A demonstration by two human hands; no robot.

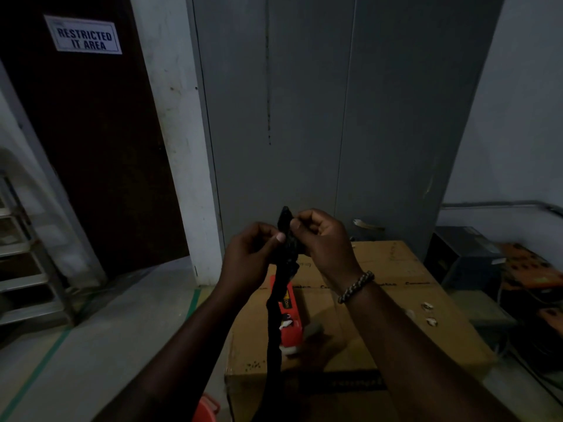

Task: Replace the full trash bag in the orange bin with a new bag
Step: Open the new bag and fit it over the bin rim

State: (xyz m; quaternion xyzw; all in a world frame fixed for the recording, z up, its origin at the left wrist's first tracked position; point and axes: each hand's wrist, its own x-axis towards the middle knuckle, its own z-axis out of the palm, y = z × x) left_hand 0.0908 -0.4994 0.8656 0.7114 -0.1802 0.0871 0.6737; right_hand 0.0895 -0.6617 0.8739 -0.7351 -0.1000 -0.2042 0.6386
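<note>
Both hands, left hand [254, 251] and right hand [323, 239], pinch the rolled black trash bag [285, 239] above the cardboard box [380, 300]; orange bin [207, 408] rim at bottom edge, contents unseen.

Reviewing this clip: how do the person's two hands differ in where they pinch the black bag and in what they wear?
The right hand pinches the black bag near its top end, higher than the left hand, which grips just below from the other side. The right wrist wears a braided bracelet; the left wrist is bare. Both are closed on the same twisted bag, held above the cardboard box.
</note>
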